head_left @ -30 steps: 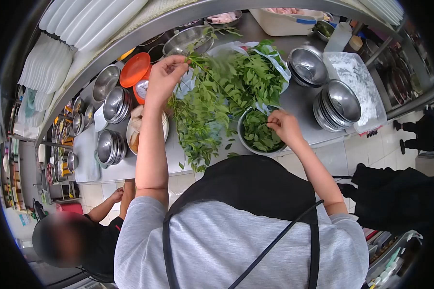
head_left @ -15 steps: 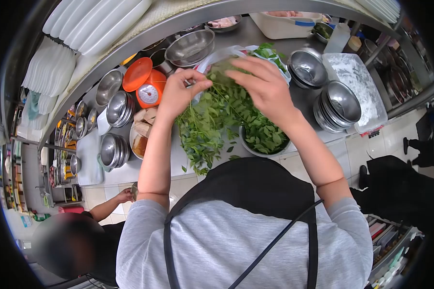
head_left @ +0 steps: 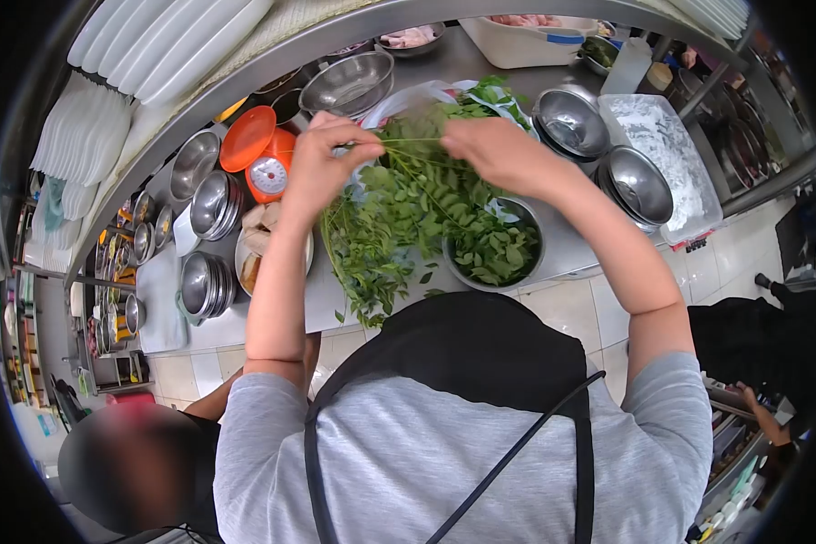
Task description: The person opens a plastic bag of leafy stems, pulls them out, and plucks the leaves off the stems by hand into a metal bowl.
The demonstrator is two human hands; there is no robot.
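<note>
My left hand (head_left: pixel 329 161) is closed in a pinch on one end of a thin green leafy stem (head_left: pixel 412 140). My right hand (head_left: pixel 497 152) has its fingers closed around the stem's other side, so it stretches between both hands. Below them lies a large pile of leafy green sprigs (head_left: pixel 372 231), spread over the counter. A white plastic bag (head_left: pixel 406 94) sits behind the pile with more greens at its mouth. To the right of the pile, under my right forearm, stands a steel bowl (head_left: pixel 539 240) holding loose green leaves (head_left: pixel 490 249).
Left stand an orange kitchen scale (head_left: pixel 269 172), stacked steel bowls (head_left: pixel 207 286) and a plate of pale chunks (head_left: pixel 259 228). More bowls (head_left: pixel 639 181) and a tub of white powder (head_left: pixel 664 150) are right. A shelf edge (head_left: pixel 236 68) crosses above. One person (head_left: pixel 140 462) is at left, another (head_left: pixel 752 354) at right.
My right hand has gone from spread fingers above the greens to a closed grip on the stem. More of the leaf bowl shows. The person at left has shifted their arm.
</note>
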